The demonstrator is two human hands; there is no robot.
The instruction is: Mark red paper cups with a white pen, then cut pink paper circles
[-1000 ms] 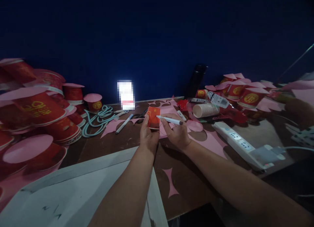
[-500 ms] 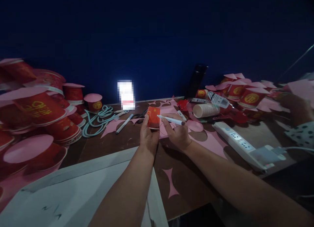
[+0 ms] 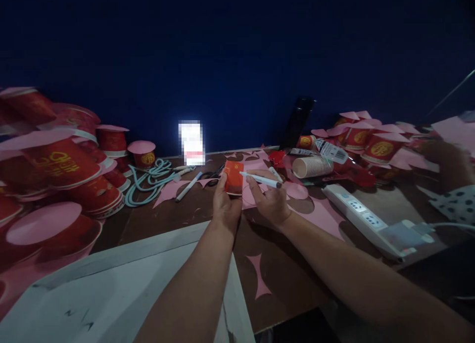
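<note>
Near the middle of the table, my left hand (image 3: 227, 204) grips a red paper cup (image 3: 234, 177) with a small yellow print, its fingers wrapped round the side and base. My right hand (image 3: 271, 199) is closed on a white marker (image 3: 261, 179), whose tip points left at the cup's right edge; whether it touches cannot be made out. Under and behind both hands lie pink paper sheets with round cut-outs (image 3: 326, 217). Another marker (image 3: 188, 187) rests on the table to the left.
Red cups topped with pink paper discs (image 3: 141, 154) pile up at left and right. A pale blue cable (image 3: 143, 197), nested cups (image 3: 311, 168), a power strip (image 3: 358, 219) and a white board (image 3: 122, 278) lie around. Another person's dotted sleeve (image 3: 456, 202) shows at far right.
The marker has drawn back very slightly to the right from the cup. Both hands keep their grips, and the rest of the scene is nearly still.
</note>
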